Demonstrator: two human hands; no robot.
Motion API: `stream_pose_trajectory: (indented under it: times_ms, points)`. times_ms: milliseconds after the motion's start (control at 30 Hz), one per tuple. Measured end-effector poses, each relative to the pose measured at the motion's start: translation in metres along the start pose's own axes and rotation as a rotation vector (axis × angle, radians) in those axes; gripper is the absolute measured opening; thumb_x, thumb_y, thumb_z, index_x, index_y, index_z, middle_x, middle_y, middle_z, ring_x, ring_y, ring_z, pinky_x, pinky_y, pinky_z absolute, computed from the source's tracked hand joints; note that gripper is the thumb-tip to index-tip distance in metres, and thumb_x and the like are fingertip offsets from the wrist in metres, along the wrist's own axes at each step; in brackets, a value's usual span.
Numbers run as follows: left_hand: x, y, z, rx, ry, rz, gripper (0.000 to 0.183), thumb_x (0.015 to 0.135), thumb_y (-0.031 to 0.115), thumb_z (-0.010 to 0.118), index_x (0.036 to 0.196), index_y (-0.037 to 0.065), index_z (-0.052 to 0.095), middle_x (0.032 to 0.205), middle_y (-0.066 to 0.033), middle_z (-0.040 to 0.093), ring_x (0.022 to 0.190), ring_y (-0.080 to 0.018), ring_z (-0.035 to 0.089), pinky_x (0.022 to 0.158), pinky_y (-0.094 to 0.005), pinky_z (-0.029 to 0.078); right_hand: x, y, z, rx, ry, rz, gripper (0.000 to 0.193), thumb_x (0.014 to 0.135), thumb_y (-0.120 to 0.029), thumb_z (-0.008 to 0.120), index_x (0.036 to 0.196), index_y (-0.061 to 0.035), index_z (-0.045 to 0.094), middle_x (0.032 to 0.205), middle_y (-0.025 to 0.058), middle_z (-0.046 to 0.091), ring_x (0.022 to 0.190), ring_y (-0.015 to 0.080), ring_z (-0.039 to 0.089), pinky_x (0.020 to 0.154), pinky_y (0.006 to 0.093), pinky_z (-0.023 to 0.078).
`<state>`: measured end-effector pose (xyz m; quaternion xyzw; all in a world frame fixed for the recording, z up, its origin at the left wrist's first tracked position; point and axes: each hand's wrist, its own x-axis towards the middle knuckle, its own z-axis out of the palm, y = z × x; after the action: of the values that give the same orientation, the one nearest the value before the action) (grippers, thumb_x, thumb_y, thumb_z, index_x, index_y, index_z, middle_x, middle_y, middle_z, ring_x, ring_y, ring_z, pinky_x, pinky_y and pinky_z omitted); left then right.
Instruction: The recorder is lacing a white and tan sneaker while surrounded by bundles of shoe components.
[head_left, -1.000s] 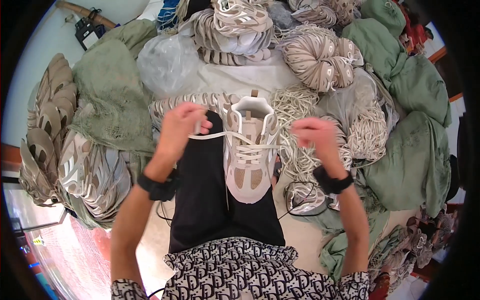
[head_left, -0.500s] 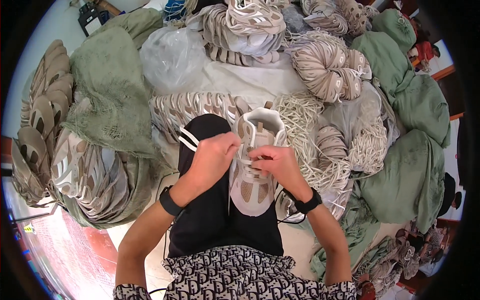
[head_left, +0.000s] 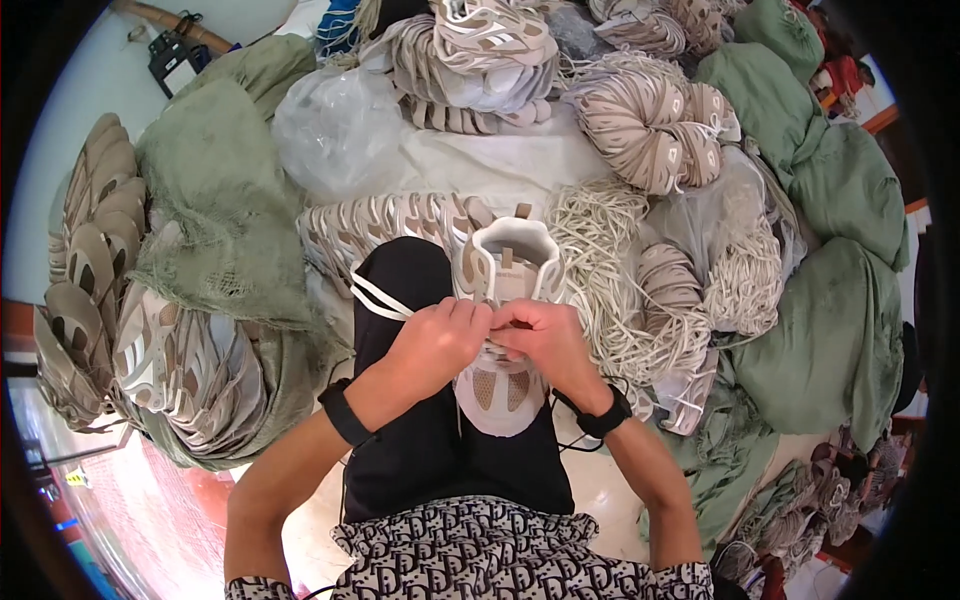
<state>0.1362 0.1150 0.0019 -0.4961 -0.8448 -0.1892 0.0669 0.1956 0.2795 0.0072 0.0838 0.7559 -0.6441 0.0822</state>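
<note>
A beige and white shoe upper [head_left: 503, 402] with brown mesh patches lies on my black-trousered lap, its toe toward me and its collar away. My left hand [head_left: 442, 338] is closed over the lacing on its left side. From that fist a white shoelace [head_left: 378, 298] sticks out to the left in two strands. My right hand [head_left: 545, 338] pinches at the lacing from the right, its fingertips touching the left hand's. The fingers hide most of the eyelets and the lace between them.
Beyond my knees runs a row of similar uppers [head_left: 390, 225]. A tangle of cream laces [head_left: 597, 255] and a bundled ring of uppers [head_left: 650, 125] are at the right. Green cloth sacks [head_left: 815, 335] stand far right; stacked uppers [head_left: 185, 360] and green netting [head_left: 215, 200] sit left.
My hands have come together over the lacing, the left moving right and down. The white lace strands now trail farther out to the left. The view has shifted slightly.
</note>
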Motion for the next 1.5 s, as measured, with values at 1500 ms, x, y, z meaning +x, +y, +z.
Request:
stream_pose_trajectory:
  times_ms: [1500]
  points:
    - [0.052,0.040,0.020,-0.141,-0.294,-0.301,0.010,0.068,0.010,0.056,0.063,0.001,0.058,0.064,-0.0198,0.059,0.063,-0.0359,0.061,0.056,-0.0441,0.049,-0.017,0.055,-0.036,-0.834,0.368,-0.753,0.008,0.067,-0.009,0.059,0.061,-0.0066,0.053,0.055,0.0083,0.045,0.051,0.0255,0.048,0.046,0.0383,0.039]
